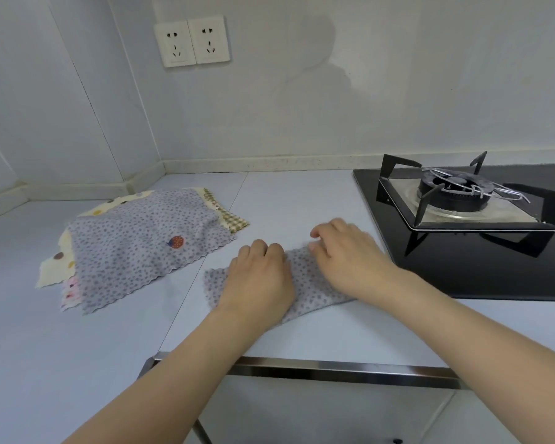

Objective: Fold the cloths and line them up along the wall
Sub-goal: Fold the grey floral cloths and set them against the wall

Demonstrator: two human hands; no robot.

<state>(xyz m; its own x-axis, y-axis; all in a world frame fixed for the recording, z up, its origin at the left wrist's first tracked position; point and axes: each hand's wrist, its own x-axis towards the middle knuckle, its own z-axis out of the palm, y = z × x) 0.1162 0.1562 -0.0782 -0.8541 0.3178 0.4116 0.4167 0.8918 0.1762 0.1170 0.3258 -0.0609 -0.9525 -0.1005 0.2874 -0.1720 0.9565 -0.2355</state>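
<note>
- Step in hand, by my judgement: folding one blue-grey dotted cloth (305,283); it lies as a narrow band on the desk (302,200), under both hands, near the front edge.
- Left hand (260,280): knuckles up, fingers curled under, pressing down on the left part of the band. Whether the fingers pinch fabric I cannot tell; they are hidden beneath the hand.
- Right hand (346,254): palm down, fingers loosely spread and slightly blurred, resting on the far right end of the same cloth. It looks flat and unclenched, smoothing rather than gripping.
- Remaining stock: a loose pile of unfolded cloths (135,241) to the left of the left hand, well apart from it; a second dotted blue-grey cloth lies on top, cream and checked ones beneath.
- Gas hob (462,203) sits just right of the right hand, burner unlit as far as visible.
- No folded cloth is yet seen along the wall (302,123) beyond the hands, so the task looks early.
- Next move likely calls for one more fold across the band, then carrying it forward to the wall.
</note>
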